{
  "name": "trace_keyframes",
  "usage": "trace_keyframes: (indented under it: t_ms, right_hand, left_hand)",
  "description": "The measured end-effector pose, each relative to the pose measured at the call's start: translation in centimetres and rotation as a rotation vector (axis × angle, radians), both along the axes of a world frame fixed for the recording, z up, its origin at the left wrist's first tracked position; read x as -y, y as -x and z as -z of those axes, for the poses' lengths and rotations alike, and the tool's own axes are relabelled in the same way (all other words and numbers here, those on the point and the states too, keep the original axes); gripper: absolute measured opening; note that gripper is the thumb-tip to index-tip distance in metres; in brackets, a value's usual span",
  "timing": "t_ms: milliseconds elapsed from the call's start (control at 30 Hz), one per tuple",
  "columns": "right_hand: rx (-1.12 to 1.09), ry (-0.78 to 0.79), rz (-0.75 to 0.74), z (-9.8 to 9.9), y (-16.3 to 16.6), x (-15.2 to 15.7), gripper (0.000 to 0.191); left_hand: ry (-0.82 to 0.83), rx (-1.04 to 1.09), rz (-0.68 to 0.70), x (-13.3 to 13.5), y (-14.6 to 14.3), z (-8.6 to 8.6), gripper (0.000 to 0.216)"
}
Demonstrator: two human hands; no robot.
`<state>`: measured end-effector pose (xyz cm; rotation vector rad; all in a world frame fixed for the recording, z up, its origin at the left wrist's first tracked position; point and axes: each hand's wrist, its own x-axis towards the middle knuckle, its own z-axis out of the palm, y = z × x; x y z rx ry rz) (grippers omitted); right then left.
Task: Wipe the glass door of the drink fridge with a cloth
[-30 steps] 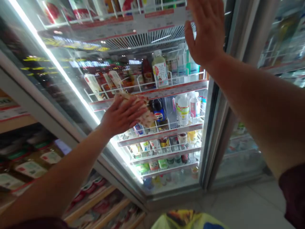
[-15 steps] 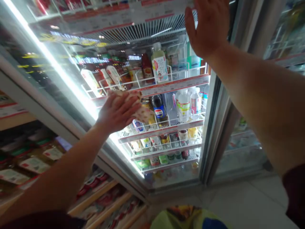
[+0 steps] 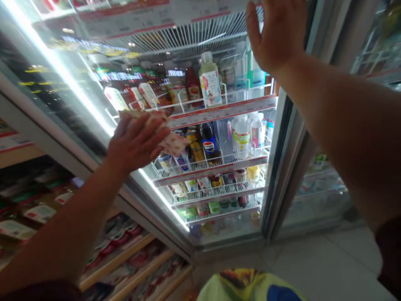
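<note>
A patterned pinkish cloth lies pressed against the glass door of a drinks fridge. My left hand holds the cloth under its flattened fingers. Higher up at the right, my right hand rests by the door, its thumb apart from the fingers. The fingertips of that hand run out of the picture at the top, and it holds nothing that I can see. Behind the glass stand a tea bottle and a Pepsi bottle.
Wire shelves with price strips carry several drinks inside the fridge. A metal door frame runs down the right side. Wooden shelves with packaged goods stand at lower left. Yellow-green fabric shows below, above a tiled floor.
My left hand has slid leftward over the glass with the cloth, uncovering cans and bottles behind it. My right hand has barely shifted.
</note>
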<state>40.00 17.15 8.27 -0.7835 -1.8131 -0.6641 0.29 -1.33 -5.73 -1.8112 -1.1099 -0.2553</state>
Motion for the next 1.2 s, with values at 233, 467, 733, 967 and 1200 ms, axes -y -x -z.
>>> trace_keyframes:
  t_ms: [233, 467, 733, 967, 1200]
  right_hand:
    - [0.006, -0.009, 0.011, 0.0, 0.0, -0.4, 0.063]
    - [0.031, -0.114, -0.007, -0.1, -0.3, -1.8, 0.066]
    - [0.030, -0.110, -0.006, -0.3, -0.1, -1.9, 0.065]
    - [0.034, -0.054, 0.053, -0.2, -0.2, -1.7, 0.067]
    - [0.024, -0.043, 0.021, -0.4, -0.1, -1.3, 0.066]
  left_hand:
    - [-0.408, 0.383, -0.121, -0.2, 0.1, -0.9, 0.070]
    - [-0.086, -0.035, 0.027, 0.2, -1.7, 0.3, 0.060]
    - [-0.362, 0.330, -0.114, -1.1, -2.9, -0.7, 0.069]
    - [-0.110, -0.059, 0.041, -1.4, -2.7, -1.9, 0.065]
    - [-0.289, 0.342, -0.100, -2.0, -5.0, -1.5, 0.068]
